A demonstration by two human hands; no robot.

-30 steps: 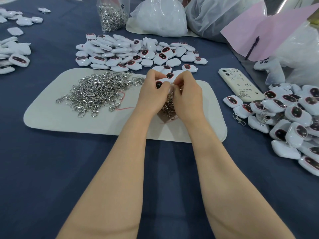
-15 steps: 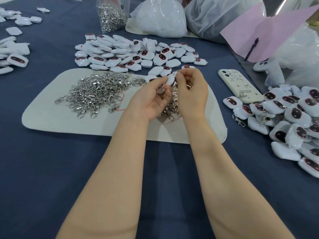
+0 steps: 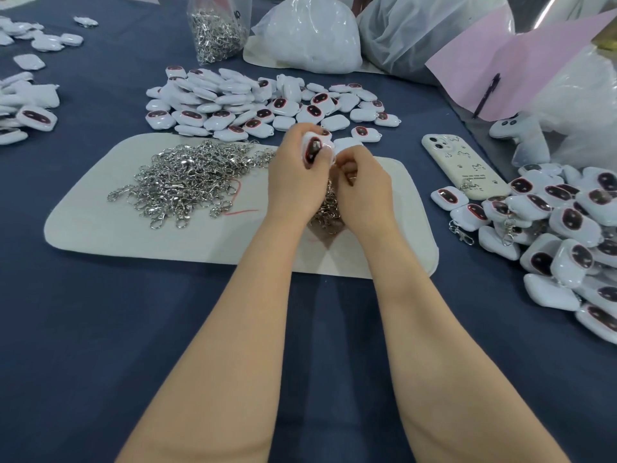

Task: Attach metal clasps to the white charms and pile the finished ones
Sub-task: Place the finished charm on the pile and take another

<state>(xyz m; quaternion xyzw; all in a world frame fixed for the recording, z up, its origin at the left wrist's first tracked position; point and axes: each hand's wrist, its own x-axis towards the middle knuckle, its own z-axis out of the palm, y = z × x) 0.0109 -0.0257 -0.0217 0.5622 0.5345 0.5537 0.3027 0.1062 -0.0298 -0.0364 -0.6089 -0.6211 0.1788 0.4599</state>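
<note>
Dark blue cloth covers the bench (image 3: 100, 312). A pale mat (image 3: 117, 235) lies across its middle, with a tangled heap of metal clasps (image 3: 190, 182) on the mat's left half. Over the mat's far edge the left hand (image 3: 293, 175) grips one white charm (image 3: 315, 150), thumb and fingers wrapped round its body so the dark oval face shows. The right hand (image 3: 364, 192) sits just beside it, fingers curled in toward the charm's edge. Whether they pinch a clasp is hidden, so I cannot tell.

A smaller clump of clasps (image 3: 329, 212) lies on the mat beneath both hands. Loose charms (image 3: 253, 101) are heaped toward the far edge of the bench. The finished pile (image 3: 567, 228), some with clasps dangling, sits at the right edge beside a phone (image 3: 464, 165).

The charm looks light, hard and glossy, so it is probably slippery. It seems best held by its broad faces, leaving the small loop at its rim free for the fitting. The clasps look small, stiff and prone to snagging each other, so one lifted by its ring may drag its neighbours along.
</note>
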